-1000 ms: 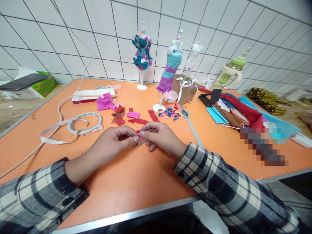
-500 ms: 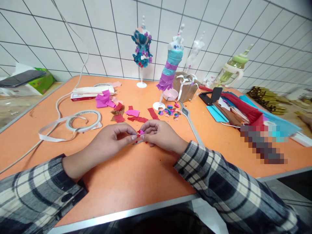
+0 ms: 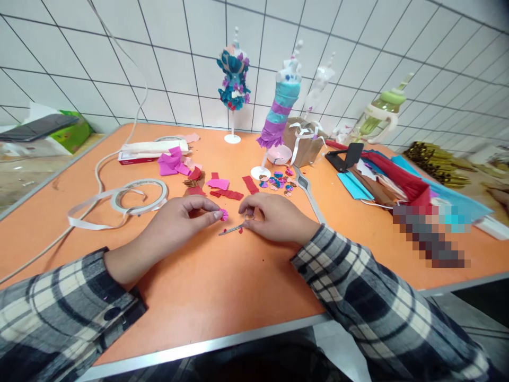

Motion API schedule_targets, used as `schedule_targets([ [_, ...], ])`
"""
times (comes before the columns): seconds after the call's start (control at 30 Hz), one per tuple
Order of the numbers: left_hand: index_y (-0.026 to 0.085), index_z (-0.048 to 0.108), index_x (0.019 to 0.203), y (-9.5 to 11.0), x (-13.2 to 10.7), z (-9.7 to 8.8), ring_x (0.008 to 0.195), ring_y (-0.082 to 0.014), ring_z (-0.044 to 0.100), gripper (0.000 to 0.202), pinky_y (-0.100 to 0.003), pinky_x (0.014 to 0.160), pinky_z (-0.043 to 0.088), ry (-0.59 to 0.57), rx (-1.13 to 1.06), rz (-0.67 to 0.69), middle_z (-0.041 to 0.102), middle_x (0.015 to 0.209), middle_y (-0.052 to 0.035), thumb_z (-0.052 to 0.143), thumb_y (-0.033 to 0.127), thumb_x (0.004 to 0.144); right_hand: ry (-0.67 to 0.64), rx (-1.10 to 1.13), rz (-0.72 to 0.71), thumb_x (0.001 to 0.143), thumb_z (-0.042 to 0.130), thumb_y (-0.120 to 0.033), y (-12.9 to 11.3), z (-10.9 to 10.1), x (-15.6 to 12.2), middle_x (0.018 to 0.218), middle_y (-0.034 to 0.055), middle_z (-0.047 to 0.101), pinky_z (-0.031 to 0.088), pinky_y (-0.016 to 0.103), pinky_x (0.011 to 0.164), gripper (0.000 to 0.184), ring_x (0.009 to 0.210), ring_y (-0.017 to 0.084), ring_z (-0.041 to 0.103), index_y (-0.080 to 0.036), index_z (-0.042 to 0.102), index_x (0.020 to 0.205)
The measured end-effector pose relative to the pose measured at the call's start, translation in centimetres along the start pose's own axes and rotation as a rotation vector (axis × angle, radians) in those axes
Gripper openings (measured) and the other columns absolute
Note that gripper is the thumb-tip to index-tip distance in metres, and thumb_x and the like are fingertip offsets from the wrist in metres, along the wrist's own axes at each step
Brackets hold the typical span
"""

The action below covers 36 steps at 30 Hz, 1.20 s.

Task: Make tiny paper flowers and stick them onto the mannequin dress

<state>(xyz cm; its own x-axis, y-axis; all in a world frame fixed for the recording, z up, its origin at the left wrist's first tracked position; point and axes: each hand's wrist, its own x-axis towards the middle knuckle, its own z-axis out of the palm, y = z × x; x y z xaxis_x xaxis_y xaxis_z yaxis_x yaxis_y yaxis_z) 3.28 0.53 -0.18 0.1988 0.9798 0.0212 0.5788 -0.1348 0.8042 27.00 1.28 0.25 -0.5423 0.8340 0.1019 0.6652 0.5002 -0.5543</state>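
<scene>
A small crumpled pink paper flower (image 3: 224, 215) is pinched between the thumb and fingertips of my left hand (image 3: 186, 220). To its right, my right hand (image 3: 274, 218) is curled over the handle end of small scissors (image 3: 231, 230), its thumb against them. The blades point left, low over the table, and part of the handle is hidden by the fingers. Tiny red paper bits lie by the blades. Beyond my hands are red paper strips (image 3: 227, 195), a pink paper piece (image 3: 218, 184) and a cluster of small multicoloured paper flowers (image 3: 280, 182).
A tape roll (image 3: 139, 197) with a loose white strip lies left, near a cable (image 3: 97, 175). Dress-form figures on stands, one teal (image 3: 233, 79) and one banded blue and purple (image 3: 280, 109), rise at the back. A pink bowl (image 3: 279, 154) and folded coloured paper (image 3: 409, 175) lie rightward.
My hands have moved apart. The pink paper flower stays in my left hand, while my right hand has let go of it and moved onto the scissors, now more exposed.
</scene>
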Motion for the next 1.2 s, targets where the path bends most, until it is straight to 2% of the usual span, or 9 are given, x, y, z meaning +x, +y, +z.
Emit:
schedule_targets([
  [0.1, 0.025, 0.081, 0.08, 0.0, 0.0, 0.0, 0.083, -0.0261, 0.073, 0.035, -0.036, 0.079, 0.054, 0.003, 0.003, -0.001, 0.082, 0.086, -0.0046, 0.073, 0.059, 0.074, -0.11, -0.186, 0.02, 0.089, 0.067, -0.02, 1.1, -0.8, -0.2, 0.103, 0.0057, 0.072, 0.039, 0.029, 0.073, 0.009, 0.094, 0.02, 0.063, -0.019, 0.071, 0.097],
  [0.3, 0.027, 0.083, 0.078, 0.1, 0.0, 0.1, 0.082, -0.0266, 0.074, 0.035, -0.037, 0.079, 0.056, -0.02, 0.04, 0.043, 0.083, 0.085, -0.0045, 0.074, 0.061, 0.074, -0.076, -0.317, 0.209, 0.088, 0.066, -0.021, 2.7, -2.3, -0.3, 0.096, 0.0057, 0.073, 0.035, 0.03, 0.066, 0.007, 0.087, 0.02, 0.062, -0.02, 0.072, 0.088],
  [0.43, 0.027, 0.082, 0.079, 0.0, 0.0, 0.2, 0.084, -0.027, 0.073, 0.036, -0.038, 0.084, 0.055, 0.023, 0.045, 0.037, 0.083, 0.087, -0.0049, 0.073, 0.061, 0.074, 0.032, -0.255, 0.035, 0.093, 0.066, -0.029, 1.5, -1.3, -0.5, 0.108, 0.0067, 0.071, 0.039, 0.03, 0.075, 0.014, 0.1, 0.021, 0.063, -0.02, 0.074, 0.1],
  [0.5, 0.027, 0.082, 0.079, -0.1, 0.1, 0.3, 0.084, -0.0271, 0.073, 0.037, -0.039, 0.085, 0.055, 0.033, 0.052, 0.042, 0.083, 0.089, -0.0052, 0.074, 0.062, 0.073, -0.014, -0.201, -0.073, 0.094, 0.067, -0.033, 0.5, -0.1, -0.4, 0.11, 0.0052, 0.072, 0.04, 0.03, 0.078, 0.02, 0.102, 0.021, 0.063, -0.023, 0.073, 0.11],
  [0.63, 0.027, 0.082, 0.077, -0.3, 0.2, 0.5, 0.082, -0.0261, 0.073, 0.039, -0.037, 0.083, 0.057, -0.048, 0.06, 0.093, 0.083, 0.087, -0.0051, 0.073, 0.065, 0.074, -0.131, -0.247, -0.101, 0.098, 0.062, -0.028, -0.3, 1.1, -0.1, 0.102, 0.0047, 0.074, 0.038, 0.03, 0.073, 0.015, 0.094, 0.02, 0.064, -0.022, 0.075, 0.102],
  [0.73, 0.028, 0.083, 0.076, -0.4, 0.2, 0.6, 0.084, -0.0253, 0.074, 0.038, -0.036, 0.084, 0.058, -0.12, 0.042, 0.131, 0.083, 0.088, -0.0048, 0.072, 0.064, 0.076, -0.052, -0.291, -0.016, 0.099, 0.056, -0.021, 0.8, 0.3, 0.0, 0.104, 0.0069, 0.075, 0.04, 0.031, 0.076, 0.022, 0.1, 0.022, 0.065, -0.021, 0.078, 0.103],
  [0.87, 0.03, 0.084, 0.076, -0.3, 0.1, 0.7, 0.083, -0.0245, 0.074, 0.034, -0.035, 0.083, 0.059, -0.139, 0.033, 0.138, 0.083, 0.088, -0.0046, 0.072, 0.062, 0.078, 0.07, -0.321, 0.11, 0.095, 0.054, -0.011, 1.8, -1.2, -0.3, 0.116, 0.01, 0.075, 0.044, 0.034, 0.085, 0.032, 0.112, 0.026, 0.065, -0.021, 0.081, 0.109],
  [1.0, 0.029, 0.083, 0.075, -0.3, 0.0, 0.9, 0.082, -0.0239, 0.074, 0.033, -0.034, 0.082, 0.059, -0.135, 0.032, 0.14, 0.083, 0.088, -0.0044, 0.073, 0.06, 0.078, 0.182, -0.09, 0.161, 0.094, 0.059, -0.021, 0.6, -0.4, -0.5, 0.117, 0.0088, 0.077, 0.048, 0.034, 0.084, 0.031, 0.105, 0.023, 0.069, -0.021, 0.076, 0.119],
  [1.2, 0.029, 0.081, 0.072, -0.3, -0.2, 1.4, 0.082, -0.023, 0.073, 0.028, -0.032, 0.08, 0.056, -0.135, 0.074, 0.191, 0.082, 0.086, -0.0034, 0.072, 0.055, 0.077, 0.041, 0.405, 0.174, 0.084, 0.069, -0.018, -1.0, 2.8, -0.3, 0.092, 0.0003, 0.08, 0.052, 0.028, 0.077, 0.027, 0.082, 0.015, 0.073, -0.023, 0.066, 0.11],
])
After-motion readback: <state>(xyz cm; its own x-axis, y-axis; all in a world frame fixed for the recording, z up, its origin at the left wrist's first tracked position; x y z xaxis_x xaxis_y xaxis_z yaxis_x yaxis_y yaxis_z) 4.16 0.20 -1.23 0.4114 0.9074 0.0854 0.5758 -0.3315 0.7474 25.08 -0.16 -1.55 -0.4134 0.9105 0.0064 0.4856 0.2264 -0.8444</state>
